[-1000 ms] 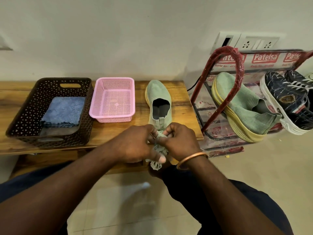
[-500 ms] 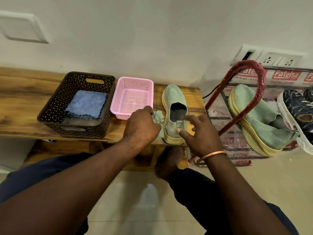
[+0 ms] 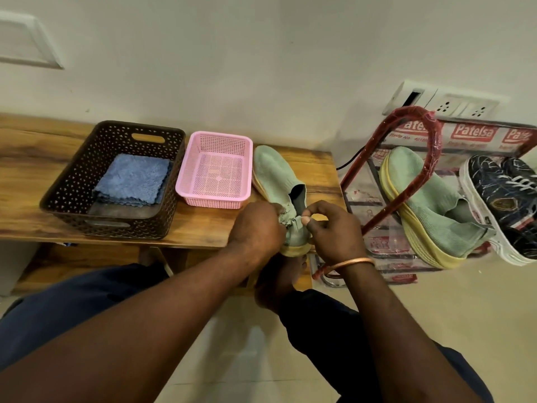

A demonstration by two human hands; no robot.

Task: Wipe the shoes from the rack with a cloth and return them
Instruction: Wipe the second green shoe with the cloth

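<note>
Four shoes [image 3: 274,175], two baskets [image 3: 213,200], one gripped cloth [image 3: 284,225].

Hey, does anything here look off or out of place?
The wall switch plate has a dark open slot, as if a module is missing. The shoe rack wears its printed plastic wrapping.

1. A dark brown perforated basket [image 3: 71,178] with a handle slot stands on the wooden bench [image 3: 29,175].
2. A pink mesh basket [image 3: 215,202] sits just beside it, on its right.
3. A white socket panel [image 3: 462,107] is fixed to the wall at upper right, and a black cable [image 3: 348,162] runs below it.
4. A white wall plate [image 3: 26,42] is at upper left.
5. Pale floor tiles [image 3: 465,315] lie below.
</note>
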